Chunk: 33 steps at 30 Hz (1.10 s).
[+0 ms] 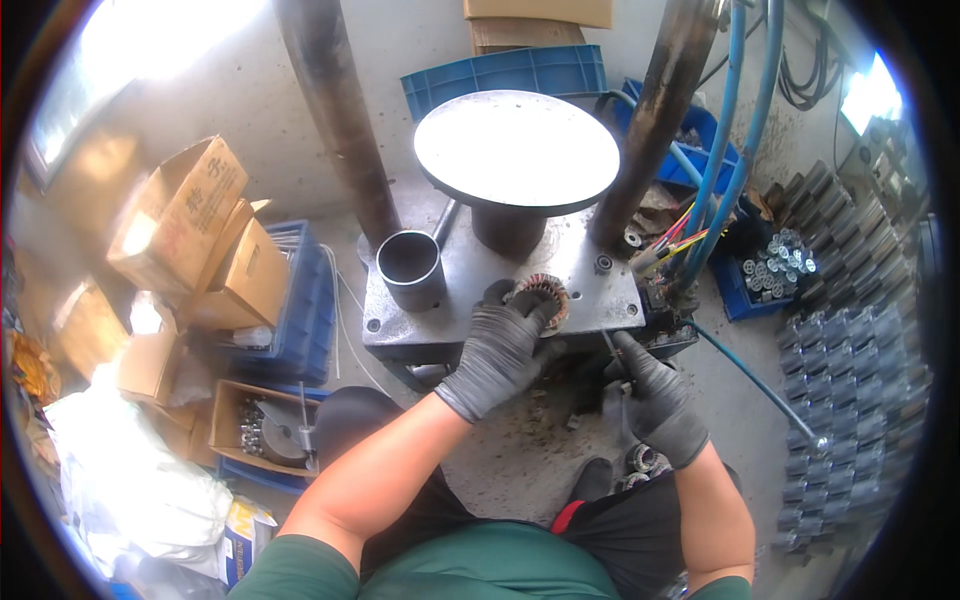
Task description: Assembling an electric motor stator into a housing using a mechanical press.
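Note:
My left hand [503,350], in a dark grey glove, closes around a ring-shaped motor stator [557,308] with copper windings. The stator is at the front edge of a steel plate [465,312]; my fingers hide part of it. To its right, just off the plate's front corner, my right hand [657,395] is gloved too and closed on a thin metal rod [608,345]. The rod's lower part is blurred, and its exact kind is unclear. An open-topped steel tube [418,293] stands on the plate's left side.
Two steel columns [335,110] rise from the plate, flanking a round disc [517,148] on a thick stem. Blue hoses [735,130] hang at the right, near stacked metal parts [835,420] and a blue bin [755,300]. Cardboard boxes [185,215] stand at the left.

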Each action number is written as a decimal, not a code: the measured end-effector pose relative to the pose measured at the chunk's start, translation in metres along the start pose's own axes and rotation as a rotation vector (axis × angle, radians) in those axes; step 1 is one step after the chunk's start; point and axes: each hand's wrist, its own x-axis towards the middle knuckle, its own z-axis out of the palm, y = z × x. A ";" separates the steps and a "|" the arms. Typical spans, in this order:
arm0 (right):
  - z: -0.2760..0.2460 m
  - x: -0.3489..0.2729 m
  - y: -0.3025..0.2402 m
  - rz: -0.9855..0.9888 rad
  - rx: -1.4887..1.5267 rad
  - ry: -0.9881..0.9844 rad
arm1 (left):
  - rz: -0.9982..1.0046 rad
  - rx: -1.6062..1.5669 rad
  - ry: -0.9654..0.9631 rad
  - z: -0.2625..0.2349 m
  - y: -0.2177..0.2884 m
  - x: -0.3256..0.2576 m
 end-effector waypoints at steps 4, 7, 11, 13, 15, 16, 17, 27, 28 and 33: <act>0.014 0.013 -0.002 -0.152 -0.618 -0.092 | 0.034 -0.053 -0.116 -0.011 -0.004 0.005; 0.023 0.021 -0.017 -0.139 -0.654 -0.175 | 0.029 -0.056 -0.148 -0.016 -0.006 0.006; 0.027 0.032 -0.025 -0.128 -0.731 -0.267 | 0.056 -0.054 -0.175 -0.015 -0.015 0.008; 0.028 0.036 -0.023 -0.115 -0.735 -0.283 | 0.075 -0.059 -0.158 -0.014 -0.018 0.008; 0.029 0.036 -0.023 -0.102 -0.772 -0.283 | 0.085 -0.057 -0.132 -0.013 -0.019 0.010; 0.028 0.037 -0.024 -0.098 -0.769 -0.284 | 0.094 -0.052 -0.102 -0.013 -0.019 0.011; 0.027 0.039 -0.025 -0.080 -0.781 -0.295 | 0.093 -0.052 -0.104 -0.014 -0.016 0.011; 0.022 0.041 -0.017 -0.036 -0.814 -0.222 | -0.020 -0.033 0.047 -0.002 -0.005 0.015; 0.021 0.042 -0.018 -0.033 -0.812 -0.220 | -0.034 -0.031 0.042 -0.001 -0.005 0.015; 0.018 0.051 -0.023 0.031 -0.803 -0.275 | -0.047 -0.012 0.068 0.002 -0.007 0.014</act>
